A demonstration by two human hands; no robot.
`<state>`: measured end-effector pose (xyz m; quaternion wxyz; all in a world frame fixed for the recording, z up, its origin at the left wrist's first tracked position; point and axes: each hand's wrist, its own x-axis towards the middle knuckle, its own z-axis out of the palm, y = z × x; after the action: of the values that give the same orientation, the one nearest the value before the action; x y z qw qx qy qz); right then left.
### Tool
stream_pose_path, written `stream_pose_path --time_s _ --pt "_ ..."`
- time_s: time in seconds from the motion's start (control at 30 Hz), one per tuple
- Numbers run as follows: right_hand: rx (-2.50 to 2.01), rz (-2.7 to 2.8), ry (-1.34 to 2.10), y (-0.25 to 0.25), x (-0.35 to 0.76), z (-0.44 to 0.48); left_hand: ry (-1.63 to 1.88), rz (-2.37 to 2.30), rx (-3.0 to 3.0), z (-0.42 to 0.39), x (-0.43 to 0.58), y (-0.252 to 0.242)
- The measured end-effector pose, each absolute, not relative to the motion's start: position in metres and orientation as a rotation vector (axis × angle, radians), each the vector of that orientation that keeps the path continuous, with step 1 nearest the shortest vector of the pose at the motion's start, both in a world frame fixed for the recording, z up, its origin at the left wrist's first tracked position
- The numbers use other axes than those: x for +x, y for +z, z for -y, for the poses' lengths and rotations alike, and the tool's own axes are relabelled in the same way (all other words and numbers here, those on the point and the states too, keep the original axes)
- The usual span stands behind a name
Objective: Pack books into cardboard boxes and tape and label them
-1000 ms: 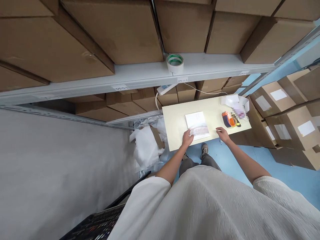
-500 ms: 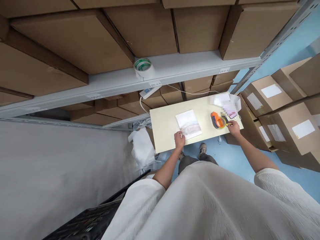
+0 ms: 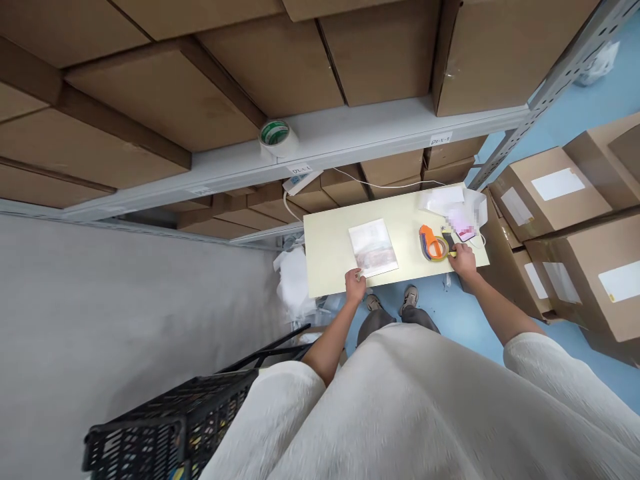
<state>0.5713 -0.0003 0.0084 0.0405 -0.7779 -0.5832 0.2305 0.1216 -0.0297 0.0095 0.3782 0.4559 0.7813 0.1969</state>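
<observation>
Cream tabletop point(image 3: 325, 247) under outstretched arms point(image 3: 334, 337): left fingers point(image 3: 354, 274) at white packet point(image 3: 374, 245), right fingers point(image 3: 457, 251) at yellow-black tool point(image 3: 449, 241) (grips unclear).

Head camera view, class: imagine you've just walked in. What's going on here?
A person in a pale shirt stands at a cream table. Their left hand is at the near left corner of a flat, pale packet lying on it. Their right hand is at a yellow-and-black item beside an orange object, perhaps a tape dispenser; whether the fingers grip anything is too small to tell. A white tape roll rests on the shelf above.
</observation>
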Motion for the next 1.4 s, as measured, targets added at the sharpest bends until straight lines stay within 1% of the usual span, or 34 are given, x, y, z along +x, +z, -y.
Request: stream_pose_path --time_s 0.13,0.27,0.47,0.67,0.8,0.9,1.03,1.13,1.3,1.4 --pt "-2.371 1.670 0.770 0.010 0.576 -0.003 0.481 -1.991 1.184 0.030 0.121 0.013" --pt "-2.319 1.359 0.867 0.021 0.581 -0.002 0.519 -1.998 1.167 0.024 0.122 0.013" --pt "-1.915 0.790 1.142 0.062 0.578 0.002 0.625 -1.955 1.164 0.014 0.119 0.011" --pt "-1.532 0.800 1.407 0.124 0.529 -0.012 0.680 -1.955 1.154 0.017 0.097 0.005" --pt "-1.451 0.938 1.559 0.146 0.458 -0.021 0.674 -1.961 1.119 0.020 0.068 0.002" --pt "-1.469 1.091 1.658 0.142 0.393 -0.018 0.658 -1.928 1.142 0.021 0.038 0.000" --pt "-1.512 1.222 1.635 0.124 0.314 -0.006 0.614 -1.922 1.198 0.023 -0.004 -0.003" --pt "-1.615 1.238 1.541 0.109 0.274 0.000 0.562 -1.901 1.305 0.023 -0.029 -0.004" --pt "-1.955 1.319 1.263 0.094 0.236 -0.009 0.386 -1.821 1.430 0.026 -0.060 -0.008" --pt "-2.043 1.335 1.211 0.083 0.215 -0.023 0.258 -1.764 1.469 0.030 -0.073 -0.010"
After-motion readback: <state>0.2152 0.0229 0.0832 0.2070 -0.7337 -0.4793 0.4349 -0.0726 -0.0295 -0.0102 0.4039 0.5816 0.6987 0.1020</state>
